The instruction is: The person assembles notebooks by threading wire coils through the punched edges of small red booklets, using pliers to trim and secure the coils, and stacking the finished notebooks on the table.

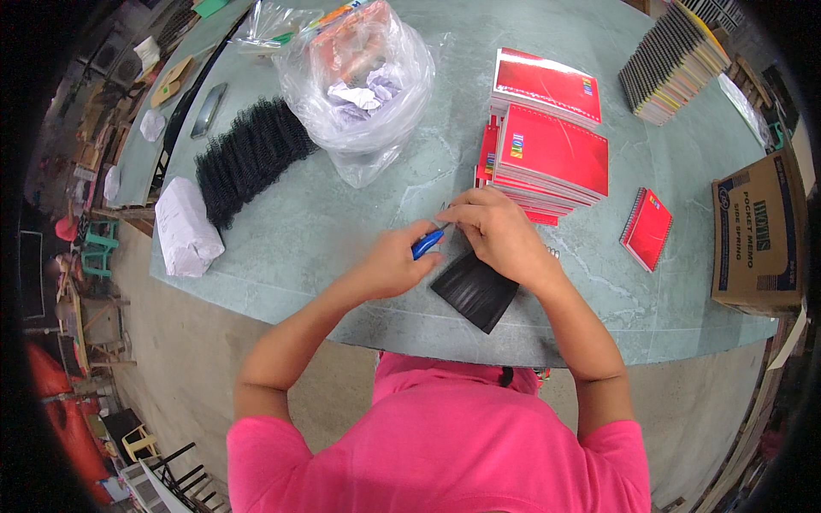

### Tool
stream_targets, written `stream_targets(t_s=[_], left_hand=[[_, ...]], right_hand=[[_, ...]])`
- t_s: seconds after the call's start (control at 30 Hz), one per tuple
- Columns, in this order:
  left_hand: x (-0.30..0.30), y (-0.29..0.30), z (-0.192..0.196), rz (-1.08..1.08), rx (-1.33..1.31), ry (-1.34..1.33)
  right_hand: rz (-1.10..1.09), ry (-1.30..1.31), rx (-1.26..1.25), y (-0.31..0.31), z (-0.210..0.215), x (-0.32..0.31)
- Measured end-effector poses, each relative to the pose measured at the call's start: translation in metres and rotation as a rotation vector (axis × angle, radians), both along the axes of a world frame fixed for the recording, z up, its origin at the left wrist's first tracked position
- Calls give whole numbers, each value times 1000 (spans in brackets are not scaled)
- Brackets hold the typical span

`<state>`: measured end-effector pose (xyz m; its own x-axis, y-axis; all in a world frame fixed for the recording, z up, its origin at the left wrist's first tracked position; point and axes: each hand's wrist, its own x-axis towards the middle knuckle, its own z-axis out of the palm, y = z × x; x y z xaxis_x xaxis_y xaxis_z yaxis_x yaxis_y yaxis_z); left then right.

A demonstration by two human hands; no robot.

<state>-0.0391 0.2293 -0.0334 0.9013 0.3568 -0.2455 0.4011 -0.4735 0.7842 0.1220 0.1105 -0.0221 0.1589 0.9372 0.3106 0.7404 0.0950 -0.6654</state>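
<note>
My left hand [395, 262] is closed round a blue-handled tool [426, 244] with a thin tip, whose exact kind is unclear. The tip reaches toward the fingers of my right hand [496, 229], which are pinched together near a bit of thin wire. What else they grip is hidden. Under my right hand, close to the table's near edge, lies a flat black ridged piece [477, 292]. Just beyond stand stacked red spiral notebooks [556, 154]. A single red notebook [647, 229] rests to their right.
A pile of black spiral coils [252, 154] lies left, beside a white paper-wrapped bundle [186, 227]. Behind is a clear plastic bag [368, 128] with crumpled paper. A cardboard box [757, 239] stands at the right edge; more spiral-bound notebooks [671, 64] are stacked far right.
</note>
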Motion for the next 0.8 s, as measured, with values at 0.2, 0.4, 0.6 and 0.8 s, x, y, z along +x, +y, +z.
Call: stream_targets(t_s=[0.2,0.4,0.6,0.8], left_hand=[[-1,-8,-1,71,189,2],[-12,-4,6,71,-842,126],[-5,-5,14,145,-1658,166],[-5,-19,2,74,-359,113]], right_hand=[[-216,55,-29,-5,4,-17],[-289,79,-83,-7,2,-14],[-305,-34,-4,-7,-2,-13],[-280,20,-54,-9,-2,-13]])
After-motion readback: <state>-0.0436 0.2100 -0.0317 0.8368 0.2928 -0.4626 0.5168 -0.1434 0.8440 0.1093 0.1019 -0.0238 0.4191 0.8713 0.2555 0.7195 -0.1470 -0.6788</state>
